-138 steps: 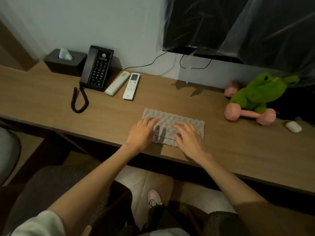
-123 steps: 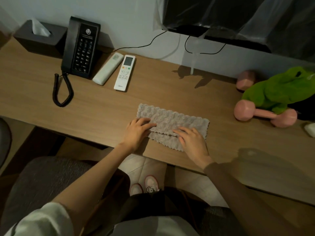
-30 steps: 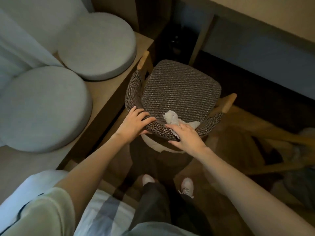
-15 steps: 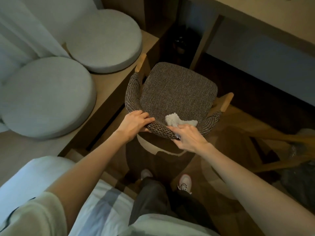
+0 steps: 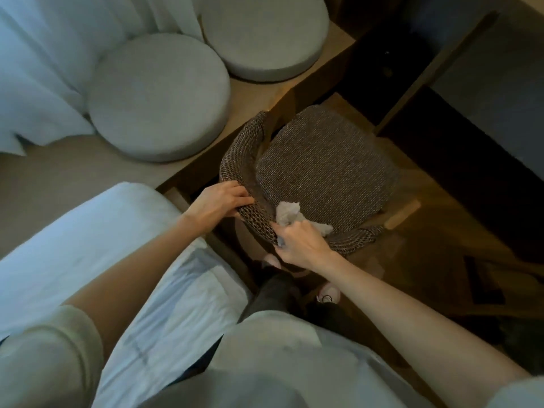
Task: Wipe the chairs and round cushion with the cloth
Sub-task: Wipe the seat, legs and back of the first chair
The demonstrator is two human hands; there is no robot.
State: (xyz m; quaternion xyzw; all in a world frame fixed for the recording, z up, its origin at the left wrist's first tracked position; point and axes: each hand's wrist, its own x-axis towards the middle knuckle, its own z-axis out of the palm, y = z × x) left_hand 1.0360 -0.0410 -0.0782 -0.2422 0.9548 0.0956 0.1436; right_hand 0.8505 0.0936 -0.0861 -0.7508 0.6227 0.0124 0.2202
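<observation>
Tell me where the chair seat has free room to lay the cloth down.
The seat is bare from the cloth to its far edge. The near backrest is crowded: the left hand grips it, the right hand holds the cloth there.

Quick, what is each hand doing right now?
Left hand: grips the chair backrest.
Right hand: holds the cloth against that backrest.

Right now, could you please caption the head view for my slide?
Left hand grips the chair back while the right hand holds a cloth against it.
</observation>
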